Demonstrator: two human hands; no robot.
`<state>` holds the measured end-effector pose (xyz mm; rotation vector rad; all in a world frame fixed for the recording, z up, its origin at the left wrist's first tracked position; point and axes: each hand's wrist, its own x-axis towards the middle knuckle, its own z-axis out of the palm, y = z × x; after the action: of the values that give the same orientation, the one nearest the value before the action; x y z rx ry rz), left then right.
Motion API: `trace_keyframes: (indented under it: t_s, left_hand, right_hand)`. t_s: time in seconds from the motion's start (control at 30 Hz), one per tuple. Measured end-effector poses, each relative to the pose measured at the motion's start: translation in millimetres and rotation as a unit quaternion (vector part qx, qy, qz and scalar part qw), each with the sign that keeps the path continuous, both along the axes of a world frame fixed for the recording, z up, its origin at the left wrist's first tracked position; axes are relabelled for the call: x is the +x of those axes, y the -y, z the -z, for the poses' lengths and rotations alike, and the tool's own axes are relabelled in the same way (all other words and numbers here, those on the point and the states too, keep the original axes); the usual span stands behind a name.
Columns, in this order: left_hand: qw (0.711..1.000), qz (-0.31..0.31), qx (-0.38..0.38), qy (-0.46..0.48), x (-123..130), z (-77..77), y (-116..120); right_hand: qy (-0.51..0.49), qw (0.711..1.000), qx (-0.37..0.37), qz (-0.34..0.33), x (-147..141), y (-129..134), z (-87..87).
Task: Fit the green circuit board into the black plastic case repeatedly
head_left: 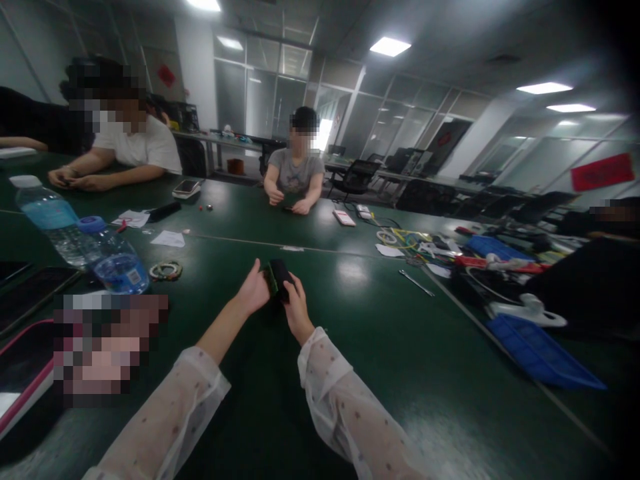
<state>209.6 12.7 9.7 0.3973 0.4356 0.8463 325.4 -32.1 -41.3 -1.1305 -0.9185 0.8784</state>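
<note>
Over the green table, a black block-like object (283, 279) with a bright green strip along its left side is between my hands. What kind of thing it is I cannot make out. My right hand (297, 305) is closed round its right side, fingers bent over the black face. On the left, my left hand (253, 289) is against the green side, its thumb stretched up and away from the object. The other left fingers are partly hidden behind it. Sheer white sleeves with dark dots cover both forearms.
Two water bottles (114, 261) and a beaded ring (166, 270) are at left, near a pink-edged case (30, 363). A wrench (417, 283), tangled cables (410, 241) and a blue tray (543, 350) lie right. Across the table (225, 233) sit people (296, 170), hands on small objects.
</note>
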Motion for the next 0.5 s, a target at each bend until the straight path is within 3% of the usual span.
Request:
trace_keyframes:
  t_s: [0.23, 0.5]
  left_hand:
    - [0.998, -0.037, 0.034, -0.046, 5.2, 7.8, -3.5]
    - [0.996, -0.056, 0.061, -0.041, 9.7, 29.8, -1.9]
  right_hand:
    - [-0.170, 0.985, -0.025, -0.030, 17.0, -10.2, -3.4]
    - [-0.140, 0.987, -0.043, -0.060, 18.9, -7.3, -6.7]
